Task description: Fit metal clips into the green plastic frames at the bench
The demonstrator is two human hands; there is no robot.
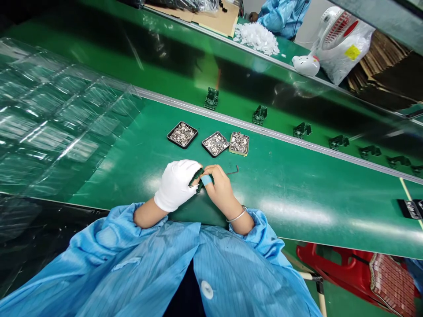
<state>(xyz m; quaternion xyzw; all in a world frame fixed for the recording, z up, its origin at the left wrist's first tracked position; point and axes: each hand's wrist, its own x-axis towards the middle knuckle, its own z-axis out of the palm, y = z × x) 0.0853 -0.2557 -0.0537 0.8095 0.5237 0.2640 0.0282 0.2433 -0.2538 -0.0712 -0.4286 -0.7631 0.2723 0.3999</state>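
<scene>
You are facing a green benchtop (pixel 297 189), its surface reflecting bands of white glare. Beyond it, a metal rail (pixel 185 105) is running diagonally, edging a glossy green strip with dark reflections. Farther back, a second green table (pixel 290 49) is standing, with a pale wall (pixel 318 17) showing behind. Upper right: a fan (pixel 340 31) is sitting beside stacked brown cardboard (pixel 380 61). Lower right: a red plastic chair (pixel 357 281) is bearing a patterned cushion (pixel 391 281) above your green floor (pixel 340 304).

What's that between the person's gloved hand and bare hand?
The head view shows a small green piece there, held in the gloved left hand, with the bare right hand at it; the piece is partly hidden.
</scene>
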